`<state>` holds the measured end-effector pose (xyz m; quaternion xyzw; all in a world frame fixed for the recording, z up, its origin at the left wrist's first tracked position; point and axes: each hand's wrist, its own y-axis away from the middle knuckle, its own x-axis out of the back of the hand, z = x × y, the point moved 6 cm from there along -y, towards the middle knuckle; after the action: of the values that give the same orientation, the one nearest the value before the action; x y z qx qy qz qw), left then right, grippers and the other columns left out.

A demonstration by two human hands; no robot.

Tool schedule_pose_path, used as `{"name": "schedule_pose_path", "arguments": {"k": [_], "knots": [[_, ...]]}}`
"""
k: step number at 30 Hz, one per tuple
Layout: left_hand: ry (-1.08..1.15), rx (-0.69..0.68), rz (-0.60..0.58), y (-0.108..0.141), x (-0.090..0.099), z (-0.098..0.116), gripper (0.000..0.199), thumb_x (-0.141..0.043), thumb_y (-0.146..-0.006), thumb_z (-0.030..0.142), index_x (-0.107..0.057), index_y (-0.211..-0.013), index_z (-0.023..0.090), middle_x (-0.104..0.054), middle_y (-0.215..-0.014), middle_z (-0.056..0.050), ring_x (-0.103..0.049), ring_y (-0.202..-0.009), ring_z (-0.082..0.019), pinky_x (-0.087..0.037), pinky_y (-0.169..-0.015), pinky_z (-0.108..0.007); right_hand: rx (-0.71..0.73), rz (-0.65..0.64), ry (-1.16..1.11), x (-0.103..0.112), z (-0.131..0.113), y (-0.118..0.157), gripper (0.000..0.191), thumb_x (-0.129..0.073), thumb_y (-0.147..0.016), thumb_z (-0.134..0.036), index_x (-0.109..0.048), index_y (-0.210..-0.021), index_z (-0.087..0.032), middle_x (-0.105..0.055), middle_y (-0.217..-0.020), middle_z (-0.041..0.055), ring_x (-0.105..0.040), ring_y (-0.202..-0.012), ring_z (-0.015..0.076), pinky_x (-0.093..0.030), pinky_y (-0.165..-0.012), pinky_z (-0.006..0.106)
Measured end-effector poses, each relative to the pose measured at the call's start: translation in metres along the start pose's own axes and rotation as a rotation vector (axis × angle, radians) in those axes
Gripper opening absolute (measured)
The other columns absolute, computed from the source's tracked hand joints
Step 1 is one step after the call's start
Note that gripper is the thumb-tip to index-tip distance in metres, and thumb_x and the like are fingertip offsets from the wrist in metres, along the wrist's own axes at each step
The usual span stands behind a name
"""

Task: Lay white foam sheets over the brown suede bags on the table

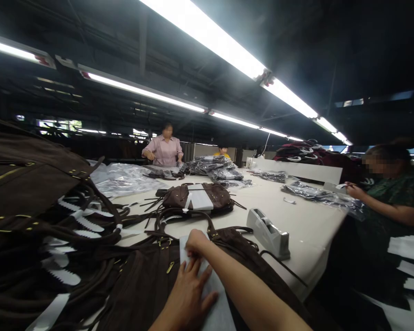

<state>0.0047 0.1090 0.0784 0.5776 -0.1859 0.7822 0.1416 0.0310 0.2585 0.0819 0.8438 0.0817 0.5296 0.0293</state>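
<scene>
A dark brown handbag (141, 271) with gold zip pulls lies in front of me on the table. A strip of pale thin paper (219, 305) runs lengthwise over it. My left hand (191, 292) rests on this paper, fingers stretched out and thumb apart. Just beyond its fingertips, my right hand (196, 242) is closed at the far end of the paper; what its fingers grip is hidden. Past my hands sits a second brown handbag (174, 198), wrapped round the middle with a white paper band (200, 197).
A grey tape dispenser (269, 234) stands to the right. Brown bags with white toothed tags (89, 224) are piled at left. Clear plastic bags (124, 179) and bagged goods (215, 168) lie farther back. One person (163, 149) stands across the table, another (393, 188) at right.
</scene>
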Motion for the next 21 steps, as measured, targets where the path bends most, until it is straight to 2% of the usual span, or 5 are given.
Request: {"name": "schedule_pose_path", "arguments": {"k": [5, 12, 15, 18, 21], "knots": [[0.026, -0.03, 0.034, -0.001, -0.001, 0.0, 0.061, -0.053, -0.083, 0.052, -0.043, -0.14, 0.031, -0.031, -0.154, -0.011, -0.021, -0.143, -0.034, -0.015, -0.116, -0.057, 0.014, 0.094, 0.114, 0.011, 0.001, 0.032, 0.037, -0.074, -0.072, -0.024, -0.068, -0.107, -0.013, -0.068, -0.111, 0.018, -0.064, -0.107, 0.0309, -0.052, -0.085, 0.037], [0.069, -0.044, 0.067, 0.003, -0.003, 0.002, 0.063, -0.056, -0.082, 0.054, -0.045, -0.139, 0.029, -0.032, -0.153, -0.013, -0.017, -0.144, -0.034, -0.013, -0.115, -0.058, 0.169, 0.084, 0.126, 0.019, 0.01, 0.048, 0.041, -0.079, -0.064, -0.044, -0.065, -0.096, -0.024, -0.07, -0.101, 0.0053, -0.065, -0.099, 0.0254, -0.048, -0.08, 0.032], [0.111, -0.068, 0.117, 0.003, -0.005, 0.0, 0.061, -0.054, -0.082, 0.057, -0.048, -0.136, 0.029, -0.036, -0.151, -0.012, -0.017, -0.144, -0.034, -0.013, -0.115, -0.059, 0.27, 0.161, 0.084, 0.024, 0.013, 0.054, 0.031, -0.074, -0.072, -0.04, -0.064, -0.097, -0.025, -0.069, -0.097, 0.0006, -0.064, -0.093, 0.0191, -0.045, -0.078, 0.028], [0.131, -0.075, 0.118, 0.003, -0.009, -0.003, 0.063, -0.053, -0.082, 0.06, -0.048, -0.136, 0.028, -0.034, -0.152, -0.012, -0.016, -0.144, -0.035, -0.011, -0.116, -0.06, 0.458, 0.304, 0.006, 0.026, 0.011, 0.065, 0.022, -0.066, -0.079, -0.029, -0.065, -0.101, -0.024, -0.067, -0.105, 0.0019, -0.06, -0.102, 0.0185, -0.043, -0.088, 0.028], [0.164, -0.08, 0.101, 0.003, -0.011, -0.005, 0.069, -0.05, -0.082, 0.063, -0.041, -0.141, 0.029, -0.032, -0.153, -0.011, -0.015, -0.144, -0.035, -0.008, -0.116, -0.06, 0.532, 0.201, -0.015, 0.012, 0.013, 0.065, 0.025, -0.058, -0.086, -0.027, -0.067, -0.108, -0.022, -0.066, -0.116, 0.0063, -0.056, -0.114, 0.021, -0.038, -0.098, 0.03]]}}
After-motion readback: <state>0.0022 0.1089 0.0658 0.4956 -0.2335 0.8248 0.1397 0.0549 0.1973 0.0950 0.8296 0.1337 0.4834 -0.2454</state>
